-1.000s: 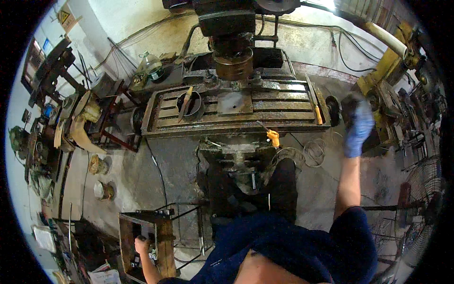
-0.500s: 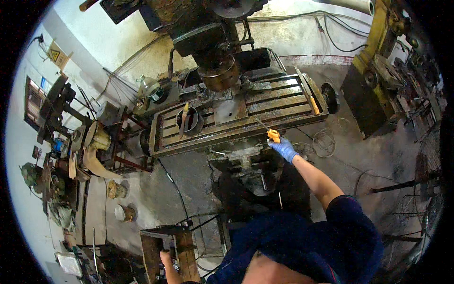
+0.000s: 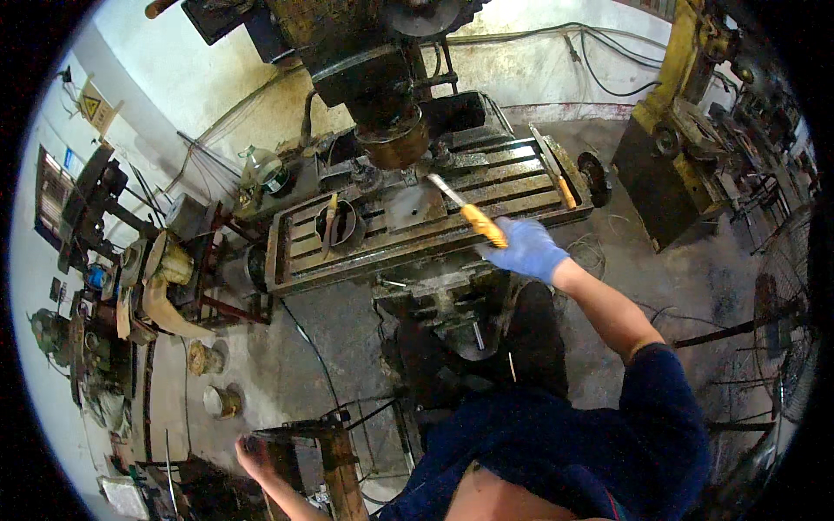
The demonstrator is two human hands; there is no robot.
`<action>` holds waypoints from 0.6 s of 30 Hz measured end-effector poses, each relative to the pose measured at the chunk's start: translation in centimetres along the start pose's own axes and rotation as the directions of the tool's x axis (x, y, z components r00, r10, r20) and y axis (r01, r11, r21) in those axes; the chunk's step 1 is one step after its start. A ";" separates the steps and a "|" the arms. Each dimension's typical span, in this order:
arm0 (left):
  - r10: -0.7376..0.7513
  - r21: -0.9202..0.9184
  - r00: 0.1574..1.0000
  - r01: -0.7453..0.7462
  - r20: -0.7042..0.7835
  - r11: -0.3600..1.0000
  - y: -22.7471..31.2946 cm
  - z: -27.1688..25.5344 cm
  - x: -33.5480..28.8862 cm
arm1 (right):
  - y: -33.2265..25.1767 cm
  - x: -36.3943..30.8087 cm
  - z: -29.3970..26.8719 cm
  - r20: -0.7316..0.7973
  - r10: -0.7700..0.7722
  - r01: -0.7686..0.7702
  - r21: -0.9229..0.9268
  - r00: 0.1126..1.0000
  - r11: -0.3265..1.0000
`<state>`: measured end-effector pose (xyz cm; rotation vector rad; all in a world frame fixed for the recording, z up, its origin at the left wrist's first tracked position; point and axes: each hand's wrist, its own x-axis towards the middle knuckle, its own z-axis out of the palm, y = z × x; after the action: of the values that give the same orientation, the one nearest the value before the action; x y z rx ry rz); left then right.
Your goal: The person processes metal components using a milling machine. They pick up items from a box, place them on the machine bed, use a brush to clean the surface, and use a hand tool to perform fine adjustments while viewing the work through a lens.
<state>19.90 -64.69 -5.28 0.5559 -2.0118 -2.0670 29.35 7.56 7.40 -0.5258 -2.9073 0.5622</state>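
Note:
My right hand (image 3: 528, 250), in a blue glove, is wrapped round the yellow handle of a tool (image 3: 480, 224) with a straight metal shaft. Its exact kind is unclear. The shaft points up and left over the slotted machine table (image 3: 291, 280), its tip close to a flat metal plate (image 3: 415, 208) beneath the round machine head (image 3: 393, 143). At the lower left, my bare left hand (image 3: 247, 453) is beside the upper edge of a dark box (image 3: 282, 456). Its fingers are too small and dark to make out.
A pot (image 3: 350, 227) with a yellow-handled brush (image 3: 331, 221) stands on the table's left part. A long yellow-handled tool (image 3: 565, 189) lies at its right end. A clear bottle (image 3: 261, 169) stands behind left. Cans (image 3: 221, 401) and cables (image 3: 304, 334) are on the floor.
My right hand has swung the yellow-handled tool so its shaft reaches up-left over the table. My left hand has moved left, from inside the box to its edge.

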 end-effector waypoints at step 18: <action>-0.056 -0.308 0.899 0.207 0.435 0.929 3.8 24.7 -5.9 | -0.9 4.7 1.3 0.322 -0.040 0.034 0.025 0.946 0.999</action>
<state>14.87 -39.93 -0.77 0.1936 -1.7643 -2.7441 24.50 8.05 6.87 -0.4084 -3.2061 0.7327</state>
